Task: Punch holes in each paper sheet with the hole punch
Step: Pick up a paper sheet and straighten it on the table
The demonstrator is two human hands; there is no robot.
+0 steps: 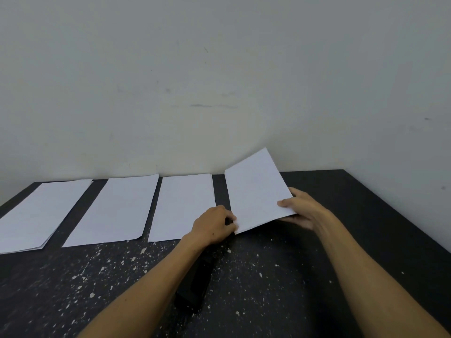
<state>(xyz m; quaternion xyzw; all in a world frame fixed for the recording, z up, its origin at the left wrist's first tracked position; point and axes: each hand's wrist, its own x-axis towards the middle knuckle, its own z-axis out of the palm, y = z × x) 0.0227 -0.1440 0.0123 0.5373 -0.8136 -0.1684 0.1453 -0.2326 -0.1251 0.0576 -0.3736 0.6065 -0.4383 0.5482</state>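
Note:
Three white paper sheets lie flat in a row on the black table (366, 215): a left sheet (39, 213), a middle sheet (117, 211) and a third sheet (183, 206). A fourth sheet (256, 189) is lifted and tilted, its far corner raised against the wall. My right hand (302, 211) grips its right edge, thumb on top. My left hand (214, 225) pinches its near left corner. The black hole punch (195, 284) lies on the table under my left forearm, partly hidden by it.
The grey wall (219, 81) stands right behind the table's far edge. White paper specks (109, 272) are scattered over the near table surface. The table's right edge (400, 215) runs diagonally toward me. The left sheet looks like a thin stack.

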